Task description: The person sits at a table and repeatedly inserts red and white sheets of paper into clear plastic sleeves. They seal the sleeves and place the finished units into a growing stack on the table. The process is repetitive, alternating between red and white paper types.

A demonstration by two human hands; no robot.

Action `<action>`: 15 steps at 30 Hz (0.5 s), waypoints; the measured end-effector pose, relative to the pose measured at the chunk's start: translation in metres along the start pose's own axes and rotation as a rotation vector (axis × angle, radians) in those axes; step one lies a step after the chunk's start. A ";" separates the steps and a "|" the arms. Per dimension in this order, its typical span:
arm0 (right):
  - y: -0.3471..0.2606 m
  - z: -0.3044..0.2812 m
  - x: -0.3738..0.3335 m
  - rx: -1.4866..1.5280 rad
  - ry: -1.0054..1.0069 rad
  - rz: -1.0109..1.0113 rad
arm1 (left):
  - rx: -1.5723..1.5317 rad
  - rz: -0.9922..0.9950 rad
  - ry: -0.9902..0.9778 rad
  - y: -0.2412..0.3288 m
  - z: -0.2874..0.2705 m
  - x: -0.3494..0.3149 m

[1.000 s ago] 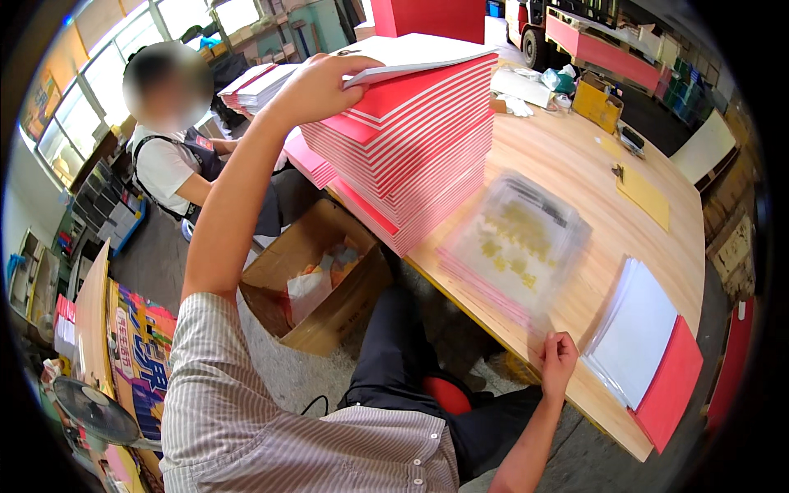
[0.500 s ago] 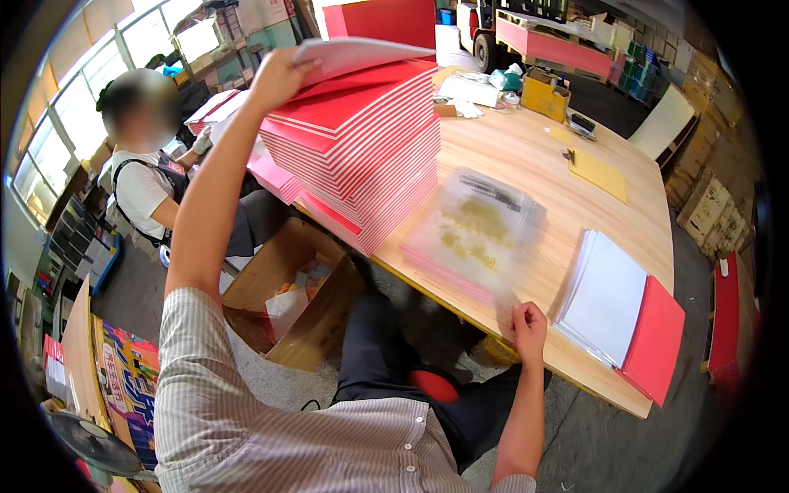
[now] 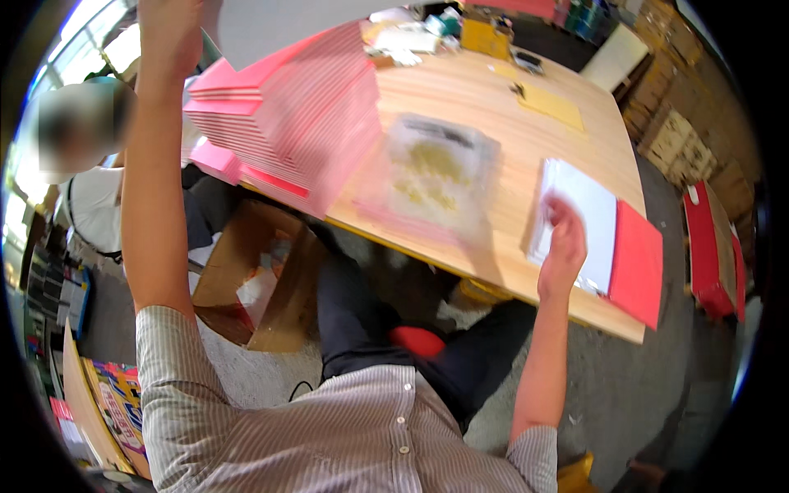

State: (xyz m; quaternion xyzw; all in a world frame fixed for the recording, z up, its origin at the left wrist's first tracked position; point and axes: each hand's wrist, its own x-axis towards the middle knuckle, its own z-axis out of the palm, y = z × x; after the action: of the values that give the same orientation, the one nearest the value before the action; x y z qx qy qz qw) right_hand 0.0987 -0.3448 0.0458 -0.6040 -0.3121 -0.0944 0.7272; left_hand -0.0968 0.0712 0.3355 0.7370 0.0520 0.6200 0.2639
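Raised at the upper left, my left hand [image 3: 170, 41] is closed on the edge of a large grey-white sheet [image 3: 288, 25], held over a tall stack of red folders [image 3: 288, 123] with pale edges. The top of that hand runs out of view. My right hand [image 3: 565, 246] hovers over or beside a pile of white sheets [image 3: 585, 209]; its fingers are smeared by motion. A red cover [image 3: 639, 259] extends from that pile at the table's right edge. Between the two stacks lies a clear plastic pack [image 3: 436, 168] with gold-coloured marks, on top of pinkish sheets.
The wooden table [image 3: 509, 148] carries a yellow clipboard [image 3: 552, 108] and a yellow box [image 3: 486, 34] farther back. An open cardboard box [image 3: 222, 275] stands on the floor by my legs. A co-worker [image 3: 90, 197] sits at the left. Red boards [image 3: 713, 251] lean at the far right.
My left hand has lifted the grey-white sheet higher above the red stack. My right hand has moved from the table's front edge up to the white sheets. The whole view has shifted.
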 end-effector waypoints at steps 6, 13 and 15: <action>-0.031 -0.022 0.026 -0.006 -0.033 -0.101 | -0.146 -0.256 -0.371 0.022 0.081 -0.144; -0.005 -0.037 -0.016 0.104 -0.090 0.388 | -0.613 -0.525 -0.522 -0.036 0.128 -0.241; 0.007 -0.035 -0.021 0.073 -0.114 0.423 | -0.603 -0.586 -0.536 -0.048 0.130 -0.251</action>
State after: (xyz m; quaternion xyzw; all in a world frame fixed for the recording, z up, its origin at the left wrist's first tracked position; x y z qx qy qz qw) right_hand 0.0980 -0.3808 0.0256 -0.6336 -0.2222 0.1059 0.7334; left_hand -0.0191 -0.0313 0.0796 0.7156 0.0057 0.2959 0.6327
